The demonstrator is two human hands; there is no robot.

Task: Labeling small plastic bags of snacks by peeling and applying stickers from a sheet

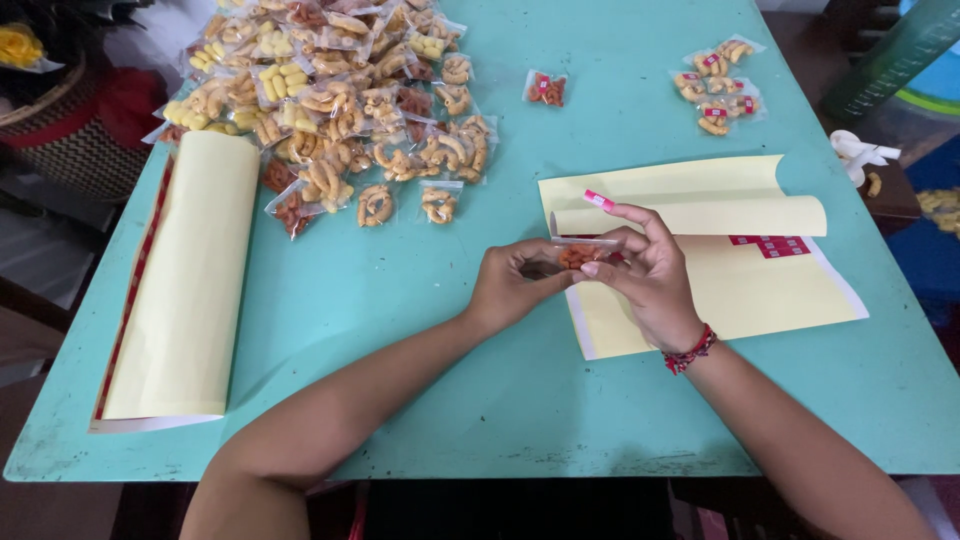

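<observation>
Both my hands meet over the middle of the turquoise table (420,330). My left hand (512,285) and my right hand (645,275) together pinch a small clear packet of orange-red snacks (580,255). The right index finger sticks up with a small pink-red sticker (598,199) on its tip. Under the right hand lies a yellow sticker sheet (740,290), its top leaf curled back, with a few red stickers (770,245) left on it.
A big heap of clear snack packets (340,90) fills the far left-centre. One packet (546,88) lies alone, and a few stickered packets (718,88) sit far right. A long yellow sheet (185,270) lies at the left edge. A woven basket (70,130) stands beyond the table.
</observation>
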